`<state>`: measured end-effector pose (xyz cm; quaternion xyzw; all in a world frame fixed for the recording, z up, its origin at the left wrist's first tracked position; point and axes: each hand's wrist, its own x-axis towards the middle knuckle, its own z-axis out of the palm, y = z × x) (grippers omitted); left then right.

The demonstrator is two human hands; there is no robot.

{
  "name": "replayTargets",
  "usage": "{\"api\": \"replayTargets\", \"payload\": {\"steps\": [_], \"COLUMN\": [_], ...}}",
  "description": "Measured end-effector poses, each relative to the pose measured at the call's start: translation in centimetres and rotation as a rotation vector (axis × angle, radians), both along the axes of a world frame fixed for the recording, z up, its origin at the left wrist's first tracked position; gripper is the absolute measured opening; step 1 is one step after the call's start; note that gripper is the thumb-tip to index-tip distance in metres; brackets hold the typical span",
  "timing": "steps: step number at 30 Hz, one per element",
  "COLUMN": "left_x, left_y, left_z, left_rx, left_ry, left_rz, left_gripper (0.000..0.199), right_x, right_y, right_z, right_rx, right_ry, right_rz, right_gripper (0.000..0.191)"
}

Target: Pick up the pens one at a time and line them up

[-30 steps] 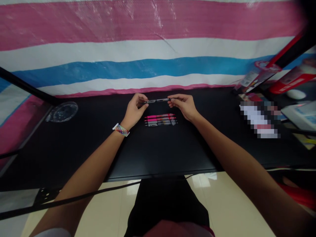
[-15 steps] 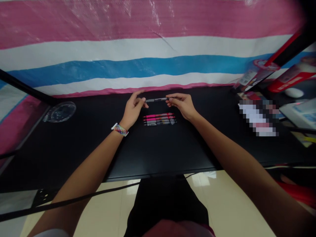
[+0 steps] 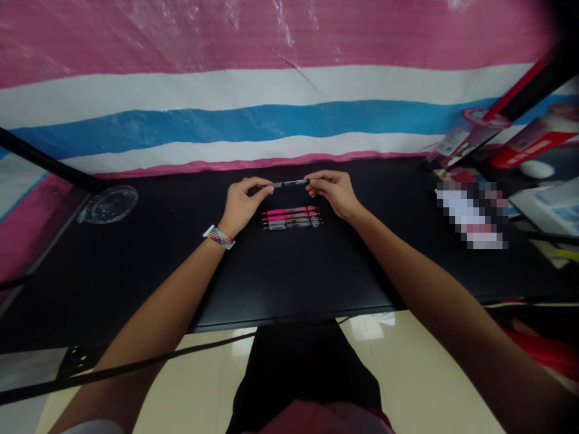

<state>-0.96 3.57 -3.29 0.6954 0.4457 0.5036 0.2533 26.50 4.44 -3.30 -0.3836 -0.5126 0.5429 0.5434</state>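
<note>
Grey-black pen [image 3: 289, 184] — plastic, seemingly — pinched endwise between left hand [image 3: 244, 202] and right hand [image 3: 333, 193], above the black table [image 3: 298, 271]; bare surface either side, front edge well apart. Pink and grey pens [image 3: 292, 218]: slender, lying nearer the front edge.

Over the black table [image 3: 298, 277], 2 hands hold a grey pen [image 3: 290, 183] by its ends, above 4 pens [image 3: 291, 218] lying side by side.
</note>
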Motion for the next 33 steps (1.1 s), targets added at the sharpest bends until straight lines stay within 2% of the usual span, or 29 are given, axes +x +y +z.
{"api": "replayTargets", "payload": {"steps": [5, 10, 14, 18, 23, 33], "left_x": [0.3, 0.4, 0.3, 0.4, 0.6, 1.1], "left_y": [-0.4, -0.6, -0.7, -0.9, -1.1, -1.3], "left_z": [0.3, 0.7, 0.8, 0.8, 0.8, 1.1], "left_rx": [-0.013, 0.039, 0.041, 0.075, 0.111, 0.075], "left_ry": [-0.057, -0.102, -0.114, -0.08, -0.026, -0.111], "left_rz": [-0.005, 0.043, 0.032, 0.034, 0.05, 0.028], "left_gripper": [0.018, 0.017, 0.017, 0.016, 0.015, 0.016], "right_x": [-0.2, -0.6, -0.7, -0.5, -0.5, -0.3], "right_y": [-0.3, -0.9, -1.2, -1.0, -0.7, -0.8], "right_z": [0.6, 1.7, 2.2, 2.0, 1.4, 1.3], "right_rx": [-0.026, -0.206, -0.306, -0.288, -0.269, -0.16], "right_ry": [0.127, 0.39, 0.392, 0.3, 0.246, 0.157], "right_rz": [0.08, 0.278, 0.316, 0.308, 0.22, 0.181], "right_gripper": [0.016, 0.036, 0.043, 0.046, 0.042, 0.049]}}
